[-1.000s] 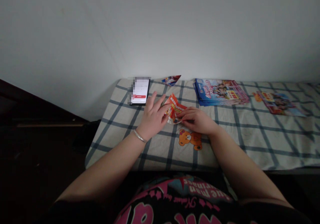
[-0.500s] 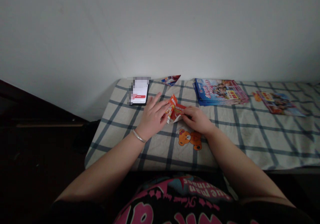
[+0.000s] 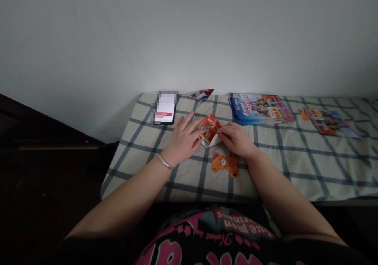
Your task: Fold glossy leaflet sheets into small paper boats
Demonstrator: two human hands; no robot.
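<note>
Between my hands lies a small red-and-white printed leaflet (image 3: 210,128), partly folded, with a white underside showing along its near edge. My right hand (image 3: 237,139) pinches its right side between thumb and fingers. Fingers spread, my left hand (image 3: 183,139) rests with its fingertips on the left edge of the paper. A silver bangle (image 3: 165,161) circles the left wrist. Just nearer to me than the leaflet, an orange bear print (image 3: 225,164) shows on the cloth.
A checked cloth (image 3: 183,178) covers the table, which meets a white wall. At the back are a phone (image 3: 165,107) with a lit screen, a folded paper piece (image 3: 202,95) and a stack of colourful flyers (image 3: 261,108). Another flyer (image 3: 332,122) lies farther right.
The folded leaflet has opened out and lies flatter, showing more of its printed face. My left fingers have eased slightly off it; my right hand keeps its pinch.
</note>
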